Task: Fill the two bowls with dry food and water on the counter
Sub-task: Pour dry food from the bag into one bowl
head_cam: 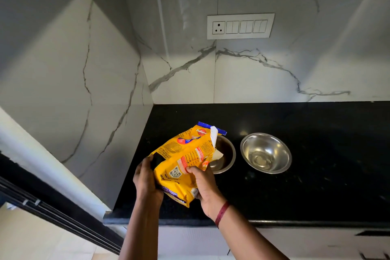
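Tilting a yellow dry-food bag point(185, 160) over the nearer round steel bowl point(225, 154), left hand point(146, 181) and right hand point(203, 183) grip it; neighbouring steel bowl point(266, 152) looks empty on the black worktop point(316, 154).

It was a home kitchen: a black stone bench point(295, 196) met marble-veined wall tiles point(263, 74) bearing a switch-and-socket plate point(240, 26).

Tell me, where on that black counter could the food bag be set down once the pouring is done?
The counter is bare right of the right steel bowl, behind both bowls up to the marble wall, and along the front edge. It is crowded at the left corner, where both hands hold the yellow bag over the left bowl.
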